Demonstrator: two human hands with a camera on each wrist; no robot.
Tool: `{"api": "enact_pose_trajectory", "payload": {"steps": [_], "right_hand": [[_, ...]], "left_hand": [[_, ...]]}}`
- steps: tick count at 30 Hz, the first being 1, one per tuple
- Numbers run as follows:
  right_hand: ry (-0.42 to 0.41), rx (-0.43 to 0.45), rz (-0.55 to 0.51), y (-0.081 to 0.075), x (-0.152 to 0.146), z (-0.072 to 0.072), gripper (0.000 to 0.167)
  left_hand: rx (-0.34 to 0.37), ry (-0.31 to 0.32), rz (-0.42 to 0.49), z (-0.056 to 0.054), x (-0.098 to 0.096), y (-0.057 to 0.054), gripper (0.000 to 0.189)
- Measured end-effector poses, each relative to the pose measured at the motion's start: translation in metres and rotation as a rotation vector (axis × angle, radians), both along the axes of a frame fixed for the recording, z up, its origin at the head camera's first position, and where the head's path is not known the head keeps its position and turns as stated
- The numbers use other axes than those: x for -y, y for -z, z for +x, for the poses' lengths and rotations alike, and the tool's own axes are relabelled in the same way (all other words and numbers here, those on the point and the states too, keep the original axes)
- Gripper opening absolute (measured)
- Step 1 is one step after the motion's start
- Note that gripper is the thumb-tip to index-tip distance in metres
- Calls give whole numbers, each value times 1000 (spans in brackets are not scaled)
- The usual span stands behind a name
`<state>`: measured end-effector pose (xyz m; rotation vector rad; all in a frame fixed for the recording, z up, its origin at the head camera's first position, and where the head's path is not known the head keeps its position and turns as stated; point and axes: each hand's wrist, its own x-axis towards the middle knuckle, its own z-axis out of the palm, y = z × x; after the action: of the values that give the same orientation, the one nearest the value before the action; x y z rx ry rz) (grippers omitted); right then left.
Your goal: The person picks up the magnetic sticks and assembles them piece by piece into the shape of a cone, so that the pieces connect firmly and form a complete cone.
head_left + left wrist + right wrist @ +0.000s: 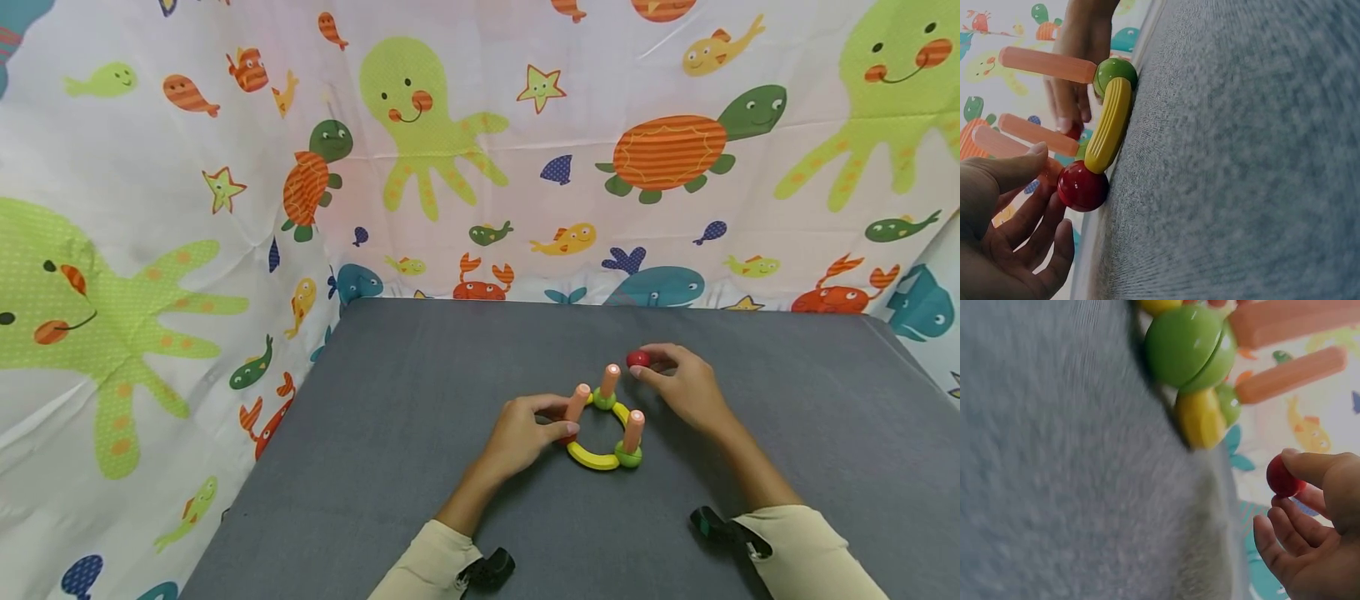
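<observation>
A ring of yellow curved pieces [596, 459] and colored balls lies on the grey table, with three orange pegs [633, 432] standing up from it. Two of the pegs rise from green balls [628, 456]. At the ring's left side, my left hand [523, 435] pinches the third peg [999, 143] low down, close to a glossy red ball [1083, 186]. Beyond the ring to the right, my right hand [690, 387] holds a small loose red ball [1282, 476] between thumb and fingertips, apart from the ring.
The grey table [420, 358] extends around the ring on every side. Behind it and along the left hangs a white curtain [450, 242] printed with sea animals. A black wrist strap [720, 529] sits at the right cuff.
</observation>
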<state>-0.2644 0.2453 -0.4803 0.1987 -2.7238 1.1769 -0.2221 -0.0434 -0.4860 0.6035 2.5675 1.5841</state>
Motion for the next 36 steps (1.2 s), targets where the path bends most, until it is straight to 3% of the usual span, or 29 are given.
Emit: {"api": "enact_pose_trajectory", "payload": {"steps": [8,18,25,31,36], "right_hand": [[-11,-78,-115,-26,13,23,51],[-102,-136,-202,-53,27,51,44],[-181,-95,-220,-53,32,57,43],[-185,-15,-195,-49,35,55,43],[-185,2,-205,-50,38,57,44]], "left_hand": [[-16,4,6,0,0,1,29],[-21,4,17,1,-2,2,31],[-34,8,24,1,-1,2,32],[-31,11,25,1,-1,2,34],[-23,13,14,3,0,1,35]]}}
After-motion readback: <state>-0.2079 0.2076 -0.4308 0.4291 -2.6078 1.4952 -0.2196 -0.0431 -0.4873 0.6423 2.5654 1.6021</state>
